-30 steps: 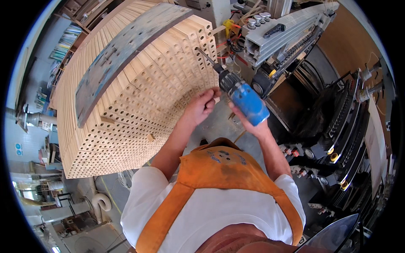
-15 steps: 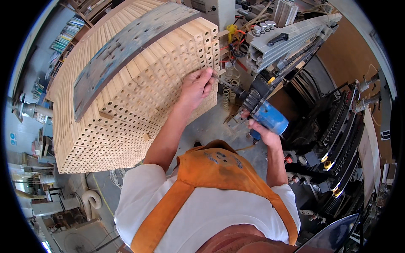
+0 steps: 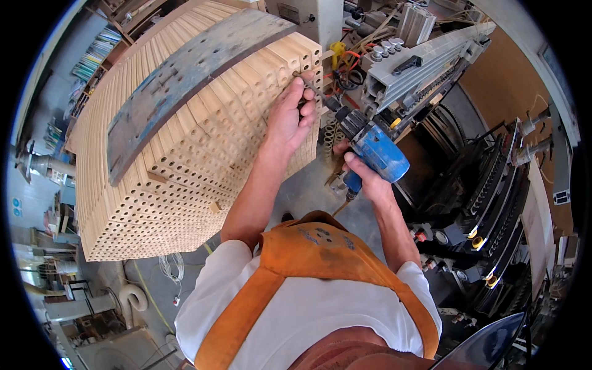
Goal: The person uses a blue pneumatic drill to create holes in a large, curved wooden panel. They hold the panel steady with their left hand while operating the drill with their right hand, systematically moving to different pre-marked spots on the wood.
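A blue power tool (image 3: 383, 153) is held in the right hand (image 3: 370, 177), its fingers and thumb clamped around the handle, just to the right of the upper right corner of a large stack of pale wooden pieces (image 3: 197, 163). The tool is tilted, its dark chuck and thin shaft (image 3: 317, 90) being directed up and to the left toward the stack's face, which is pierced by rows of round holes. The left hand (image 3: 288, 118) is raised to that corner, its fingers curled beside the end of the shaft; whether they are clamped on it or merely laid against it cannot be told, as the tip is partly covered by the hand. The top of the stack is crossed by a curved-looking, worn grey-blue board (image 3: 191, 80). A small wooden block (image 3: 216, 206) can be seen projecting from the lower part of the drilled face. A white shirt (image 3: 345, 302) and an orange apron (image 3: 308, 246) are worn by the person. Farther right, a grey metal beam (image 3: 398, 77) is seen above dark machinery (image 3: 487, 197), and pale cable (image 3: 171, 266) is left looped on the floor below the stack.
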A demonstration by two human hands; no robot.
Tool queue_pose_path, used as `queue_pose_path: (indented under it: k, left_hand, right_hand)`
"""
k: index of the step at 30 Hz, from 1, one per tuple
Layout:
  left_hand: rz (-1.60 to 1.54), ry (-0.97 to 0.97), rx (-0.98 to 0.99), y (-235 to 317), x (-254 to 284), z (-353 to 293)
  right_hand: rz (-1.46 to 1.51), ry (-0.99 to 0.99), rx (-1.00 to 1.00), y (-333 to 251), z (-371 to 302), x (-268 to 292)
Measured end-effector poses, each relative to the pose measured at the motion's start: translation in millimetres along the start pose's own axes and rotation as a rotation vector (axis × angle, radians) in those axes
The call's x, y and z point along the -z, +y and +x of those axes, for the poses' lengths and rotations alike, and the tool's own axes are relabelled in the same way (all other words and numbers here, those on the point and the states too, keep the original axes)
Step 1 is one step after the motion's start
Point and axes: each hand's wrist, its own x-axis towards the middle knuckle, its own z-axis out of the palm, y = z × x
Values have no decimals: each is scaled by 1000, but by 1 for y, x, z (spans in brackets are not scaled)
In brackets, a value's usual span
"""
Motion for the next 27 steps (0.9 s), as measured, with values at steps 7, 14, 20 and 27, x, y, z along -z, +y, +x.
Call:
queue_pose_path:
  k: [7,14,20,27]
  left_hand:
    - [170,-7,194,-2,-1,-15]
    - [233,-124,354,-48,47,-40]
    - [229,-87,392,-47,41,-47]
    - [195,-81,321,-27,30,-43]
  right_hand:
    - [-153,18,58,-16,-1,-4]
    - [-319,26,82,-8,-1,1]
    - [-392,10,164,-9,1,1]
    - [46,4,-4,-17,0,-4]
